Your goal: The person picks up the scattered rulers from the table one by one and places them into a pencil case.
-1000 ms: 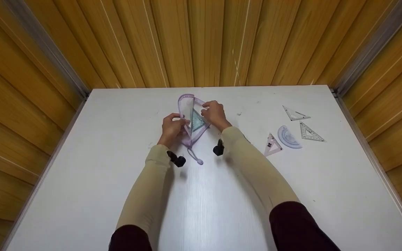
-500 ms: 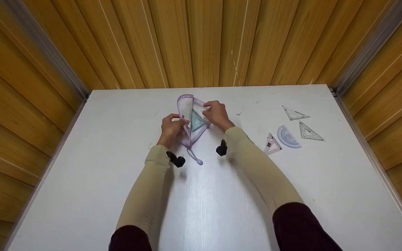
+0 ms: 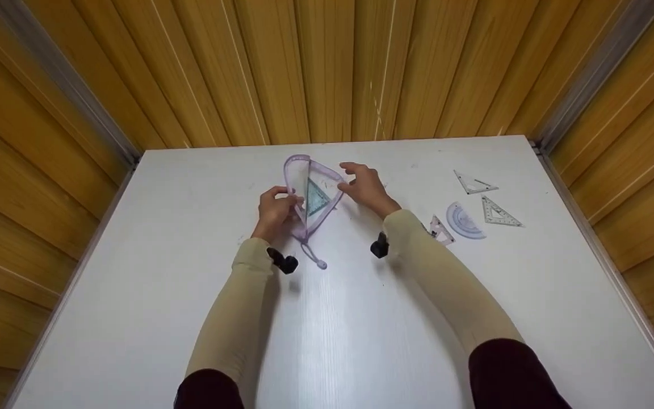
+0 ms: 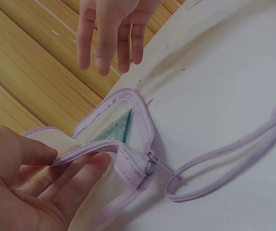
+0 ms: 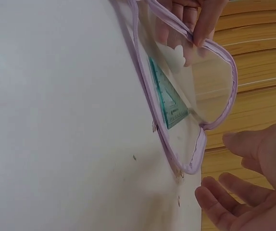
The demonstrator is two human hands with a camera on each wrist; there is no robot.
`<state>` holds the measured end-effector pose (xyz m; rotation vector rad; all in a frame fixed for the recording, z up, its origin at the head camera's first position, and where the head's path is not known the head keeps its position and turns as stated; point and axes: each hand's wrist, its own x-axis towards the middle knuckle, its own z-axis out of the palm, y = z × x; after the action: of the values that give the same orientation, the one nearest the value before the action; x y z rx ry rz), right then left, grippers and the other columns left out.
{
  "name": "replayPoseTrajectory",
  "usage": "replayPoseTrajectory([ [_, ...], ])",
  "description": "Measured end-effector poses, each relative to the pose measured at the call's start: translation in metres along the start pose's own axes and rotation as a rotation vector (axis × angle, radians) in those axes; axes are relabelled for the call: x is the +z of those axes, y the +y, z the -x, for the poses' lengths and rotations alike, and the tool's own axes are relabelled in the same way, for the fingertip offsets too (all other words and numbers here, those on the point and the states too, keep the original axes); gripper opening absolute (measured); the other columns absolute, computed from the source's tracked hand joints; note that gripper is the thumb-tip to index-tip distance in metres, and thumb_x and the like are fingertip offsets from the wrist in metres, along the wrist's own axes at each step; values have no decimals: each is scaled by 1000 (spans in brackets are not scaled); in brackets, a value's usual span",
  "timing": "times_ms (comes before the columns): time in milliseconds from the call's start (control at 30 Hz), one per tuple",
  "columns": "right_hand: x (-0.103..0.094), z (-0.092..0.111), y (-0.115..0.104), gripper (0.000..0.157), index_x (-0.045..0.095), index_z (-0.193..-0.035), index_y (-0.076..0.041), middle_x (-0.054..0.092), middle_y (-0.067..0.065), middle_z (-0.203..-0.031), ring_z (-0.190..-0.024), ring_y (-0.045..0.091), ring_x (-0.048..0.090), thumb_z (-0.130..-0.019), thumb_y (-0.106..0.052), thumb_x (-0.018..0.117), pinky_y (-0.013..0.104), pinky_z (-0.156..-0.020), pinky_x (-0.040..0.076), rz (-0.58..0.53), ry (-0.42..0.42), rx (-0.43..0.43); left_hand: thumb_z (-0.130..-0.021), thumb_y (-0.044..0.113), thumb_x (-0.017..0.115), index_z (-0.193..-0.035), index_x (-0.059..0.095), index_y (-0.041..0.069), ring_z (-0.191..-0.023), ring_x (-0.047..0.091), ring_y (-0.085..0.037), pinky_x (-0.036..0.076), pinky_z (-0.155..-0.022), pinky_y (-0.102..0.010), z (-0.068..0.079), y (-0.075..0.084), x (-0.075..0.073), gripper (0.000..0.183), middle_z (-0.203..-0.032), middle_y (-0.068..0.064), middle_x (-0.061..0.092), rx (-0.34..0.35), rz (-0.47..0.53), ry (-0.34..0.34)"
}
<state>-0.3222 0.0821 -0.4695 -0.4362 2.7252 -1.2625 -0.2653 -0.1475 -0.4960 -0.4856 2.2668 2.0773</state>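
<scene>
A clear zip pouch [image 3: 321, 168] with lilac trim stands partly unzipped on the white table. My left hand [image 3: 275, 211] pinches its lilac edge between thumb and fingers, as the left wrist view shows. Inside the pouch lies a teal set square [image 5: 169, 98]. My right hand [image 3: 365, 186] is just off the pouch's right side, its fingers apart and nothing between them. A lilac cord loop [image 4: 224, 159] hangs from the zip end and lies on the table.
To the right on the table [image 3: 327, 329] lie a clear set square [image 3: 469, 186], another clear set square [image 3: 500, 215], a bluish protractor [image 3: 463, 222] and a pinkish set square [image 3: 443, 233], partly behind the right sleeve. Wood-patterned panels [image 3: 327, 68] rise beyond the table's back edge.
My right hand has let go of the pouch and moved right, away from it. The left hand keeps its hold. The head view has shifted slightly.
</scene>
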Motion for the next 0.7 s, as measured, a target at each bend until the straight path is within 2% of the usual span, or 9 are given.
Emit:
replayPoseTrajectory([
  [267, -29, 18, 12, 70, 39, -159, -12, 47, 20, -155, -130, 40, 56, -97, -18, 72, 47, -105, 48, 42, -38, 9, -96, 10, 68, -122, 64, 1, -73, 63, -17, 49, -62, -28, 0, 0, -1, 28, -92, -11, 73, -16, -16, 8],
  [400, -46, 29, 21, 73, 36, -160, -12, 43, 20, -157, -132, 42, 54, -97, -17, 72, 49, -105, 47, 32, -32, -2, -97, 11, 66, -127, 63, 0, -76, 64, -18, 50, -64, -28, 0, -1, -1, 32, -96, -11, 73, -22, -18, 0],
  [700, -78, 55, 39, 78, 30, -163, -18, 40, 19, -159, -135, 42, 51, -97, -21, 72, 53, -105, 46, 76, -21, -3, -98, 10, 65, -125, 63, 0, -75, 65, -18, 51, -66, -29, -1, 0, -1, 29, -95, -11, 73, -21, -23, -5],
])
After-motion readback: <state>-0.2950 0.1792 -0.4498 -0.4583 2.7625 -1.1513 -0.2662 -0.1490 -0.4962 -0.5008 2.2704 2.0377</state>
